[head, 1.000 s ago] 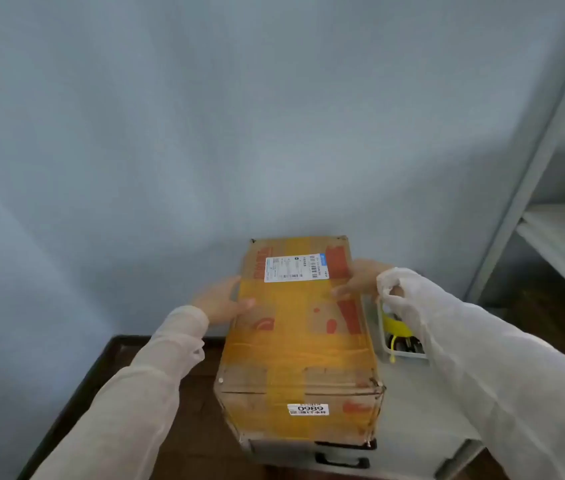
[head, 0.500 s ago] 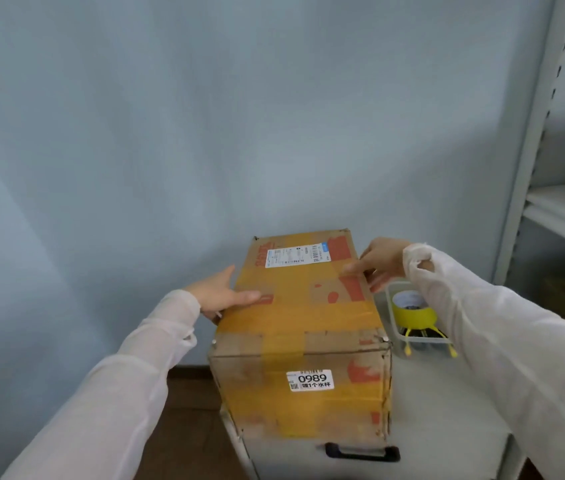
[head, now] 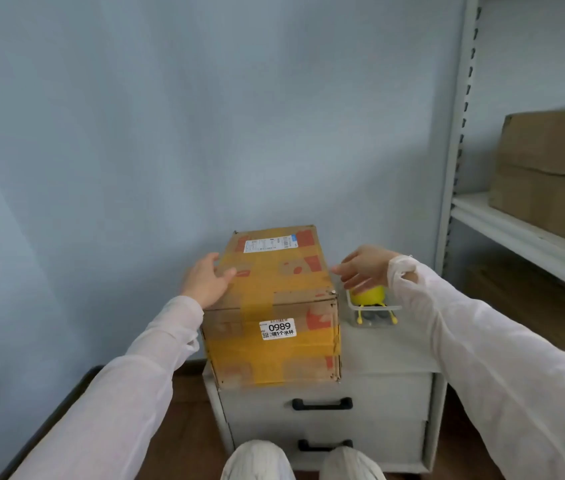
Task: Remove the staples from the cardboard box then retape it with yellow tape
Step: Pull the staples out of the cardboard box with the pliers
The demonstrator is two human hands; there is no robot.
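A cardboard box (head: 274,292), wrapped in bands of yellow tape and bearing white labels, stands on a white drawer cabinet (head: 388,355). My left hand (head: 206,280) rests flat on the box's top left edge, fingers straight. Just off the box's right side hovers my right hand (head: 364,270), fingers relaxed and holding nothing. Below that hand a roll of yellow tape (head: 369,294) sits in a small clear tray (head: 373,311), together with a dark tool with yellow tips. No staples can be made out.
The cabinet has two drawers with black handles (head: 322,403). A metal shelf rack (head: 458,168) stands at the right with brown cardboard boxes (head: 551,174) on it. A blue-grey wall is right behind the box. My knees (head: 302,462) show at the bottom.
The view has pulled back and risen, so the cabinet front shows. My right hand has come off the box's right edge and now hovers beside it. My left hand stays on the box.
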